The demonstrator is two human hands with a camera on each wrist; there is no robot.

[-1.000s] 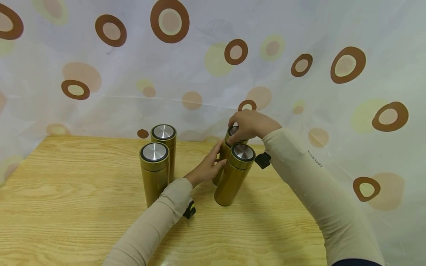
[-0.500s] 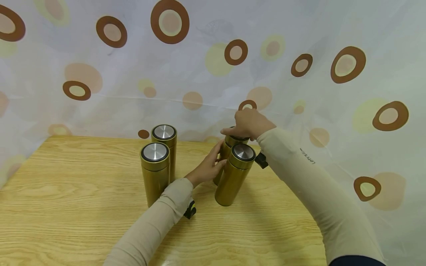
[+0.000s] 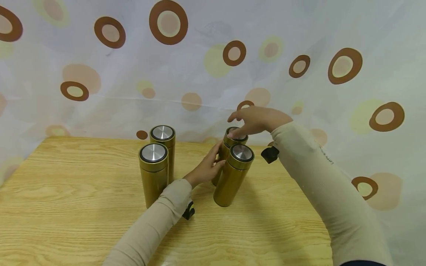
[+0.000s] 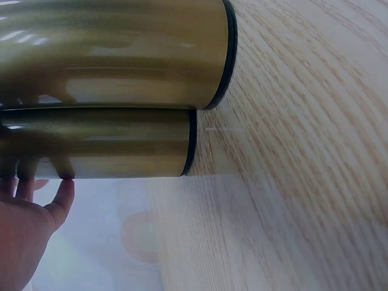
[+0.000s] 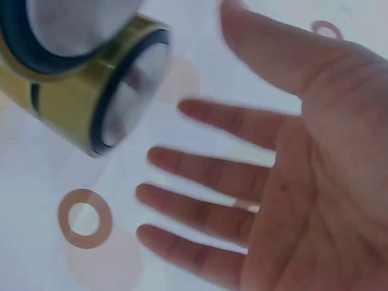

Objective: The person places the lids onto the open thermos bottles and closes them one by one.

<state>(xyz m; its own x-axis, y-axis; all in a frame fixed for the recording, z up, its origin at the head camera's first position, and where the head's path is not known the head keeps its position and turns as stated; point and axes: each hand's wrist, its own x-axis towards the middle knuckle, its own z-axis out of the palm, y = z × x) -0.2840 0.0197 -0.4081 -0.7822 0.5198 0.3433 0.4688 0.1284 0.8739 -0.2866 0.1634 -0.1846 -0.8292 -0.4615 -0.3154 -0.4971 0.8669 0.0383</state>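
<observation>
Two gold vacuum flasks with silver-topped lids stand close together at the right: a front flask [image 3: 231, 181] and a rear flask [image 3: 220, 157] partly behind it. My left hand [image 3: 207, 168] holds the rear flask low on its left side, thumb toward the front flask; in the left wrist view its fingers [image 4: 60, 203] meet the gold wall, some hidden. Just above the rear flask's lid [image 3: 237, 133] is my right hand [image 3: 257, 120], fingers spread. The right wrist view shows that palm [image 5: 315, 200] facing the lids, apart from them, with nothing in it.
Another pair of gold flasks stands at the left, a front one [image 3: 154, 177] and a rear one [image 3: 166, 142], close to my left forearm [image 3: 163, 218]. The wooden table [image 3: 83, 184] ends at a spotted wall covering [image 3: 133, 74].
My right hand turned over the rear flask's lid, then lifted away to the right with its fingers spread. My left hand and the flasks stay where they were.
</observation>
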